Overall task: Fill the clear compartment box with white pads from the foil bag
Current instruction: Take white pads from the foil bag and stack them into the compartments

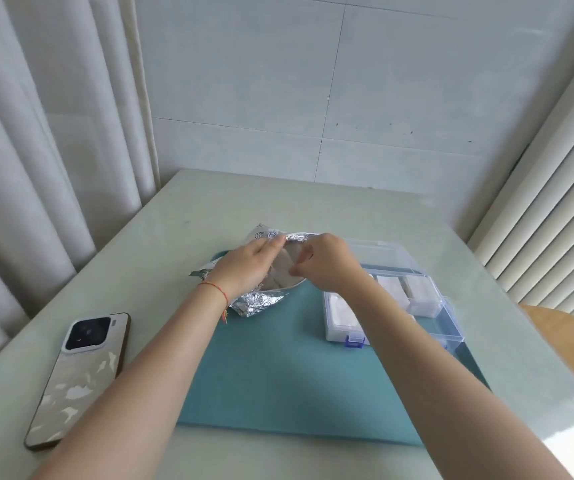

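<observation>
A crinkled foil bag (pixel 259 303) lies on the teal mat, its mouth held wide. My left hand (pixel 247 263) grips the bag's upper rim with curled fingers. My right hand (pixel 323 263) reaches into the mouth and pinches a white pad (pixel 283 268) inside it. To the right stands the clear compartment box (pixel 448 327), lid swung back, with white pads (pixel 417 289) stacked in several of its compartments. My right forearm hides part of the box.
A teal mat (pixel 278 368) covers the middle of a pale table (pixel 181 230). A phone (pixel 77 375) lies face down at the left. Curtains hang left, blinds right, and a wooden chair back (pixel 566 344) shows at the right edge.
</observation>
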Available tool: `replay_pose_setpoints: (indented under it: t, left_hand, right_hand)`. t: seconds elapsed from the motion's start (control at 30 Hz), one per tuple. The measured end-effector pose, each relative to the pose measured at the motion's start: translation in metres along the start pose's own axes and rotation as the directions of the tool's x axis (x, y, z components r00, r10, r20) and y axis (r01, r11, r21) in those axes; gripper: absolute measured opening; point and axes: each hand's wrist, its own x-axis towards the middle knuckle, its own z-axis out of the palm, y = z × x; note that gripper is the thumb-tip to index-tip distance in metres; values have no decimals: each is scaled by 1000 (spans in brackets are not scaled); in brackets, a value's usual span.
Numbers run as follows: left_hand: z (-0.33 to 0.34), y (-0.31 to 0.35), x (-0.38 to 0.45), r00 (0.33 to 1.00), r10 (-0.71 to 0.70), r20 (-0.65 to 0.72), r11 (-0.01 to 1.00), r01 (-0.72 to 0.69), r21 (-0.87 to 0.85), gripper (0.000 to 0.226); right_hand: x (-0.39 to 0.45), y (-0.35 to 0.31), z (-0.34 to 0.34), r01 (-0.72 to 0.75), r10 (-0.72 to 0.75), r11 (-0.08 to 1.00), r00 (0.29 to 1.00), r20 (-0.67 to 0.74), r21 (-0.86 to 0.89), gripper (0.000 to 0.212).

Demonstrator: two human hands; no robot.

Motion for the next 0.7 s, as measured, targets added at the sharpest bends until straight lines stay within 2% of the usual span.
replay_pose_setpoints:
  t: [0.07, 0.13, 0.2, 0.23, 0.33, 0.4, 0.47, 0.53, 0.6, 0.67, 0.7]
  left_hand:
    - [-1, 5, -3, 1000, 6, 3, 1000, -6, -22, 59]
    - [0, 10, -6, 999, 27, -16, 999, -28, -20, 47]
    - [1, 17, -8, 999, 27, -47, 1000, -28, -9, 32]
    - [2, 20, -10, 997, 31, -66, 999, -32, -14, 31]
    - [7, 20, -11, 970, 67, -232, 997, -77, -31, 31]
    - [8, 19, -12, 895, 146, -422, 986, -165, -8, 20]
    - [9, 23, -16, 838, 188, -513, 967, -248, -51, 21]
    - [12, 35, -24, 888, 167, -429, 923, -294, -249, 25]
    - [18, 46, -33, 956, 165, -242, 864, -259, -432, 26]
    - [25, 55, -36, 988, 154, -10, 763, -125, -634, 26]
    - [28, 55, -35, 983, 150, 104, 691, -29, -722, 27]
  right_hand:
    - [-6, 2, -13, -13, 15, 997, 1000, -26, 70, 12]
    - [-12, 6, -25, -49, 54, 986, 998, -22, 161, 16]
    - [-19, 11, -35, -97, 96, 954, 995, 19, 282, 16]
    - [-22, 14, -37, -124, 113, 929, 992, 52, 348, 15]
    - [-28, 26, -41, -168, 112, 800, 985, 133, 576, 15]
    - [-33, 35, -45, -175, 73, 688, 982, 172, 705, 16]
    - [-38, 41, -48, -175, 17, 548, 980, 198, 818, 17]
    - [-45, 48, -51, -177, -22, 413, 979, 204, 894, 19]
    - [-49, 53, -52, -173, -49, 335, 979, 200, 926, 18]
    - [-54, 57, -52, -169, -77, 293, 977, 199, 941, 16]
    - [-56, 58, -52, -169, -93, 282, 975, 202, 944, 15]
